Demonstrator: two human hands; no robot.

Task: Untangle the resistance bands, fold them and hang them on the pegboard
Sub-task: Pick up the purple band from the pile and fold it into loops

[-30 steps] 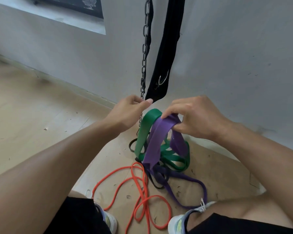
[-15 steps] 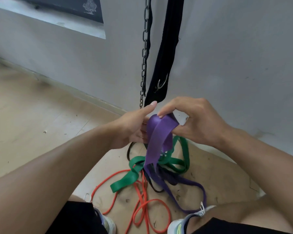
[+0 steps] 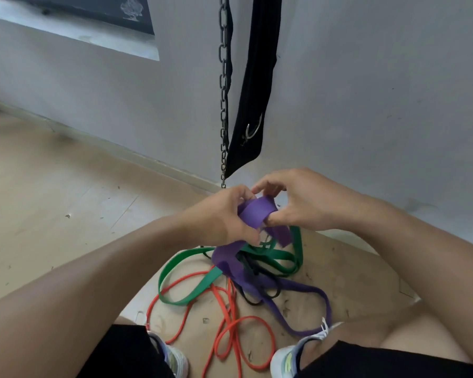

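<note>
**Both hands grip the purple band above the tangle**

The left hand (image 3: 224,214) and the right hand (image 3: 298,203) are close together, fingers curled, both holding a folded part of the purple band (image 3: 253,214) just above the floor (image 3: 52,203). The left fingers wrap the band from the near side; the right thumb and fingers pinch it from the far side. The rest of the purple band drops into the pile and loops out toward the right shoe (image 3: 292,356).

Under the hands the green band (image 3: 191,296) lies in loops on the floor, crossing the purple one. The orange band (image 3: 230,336) sprawls nearer the person, between the two shoes. A thin black band (image 3: 253,298) threads through the heap.

Behind, a chain (image 3: 224,91) and a black strap (image 3: 257,91) hang against the wall (image 3: 366,91).
</note>
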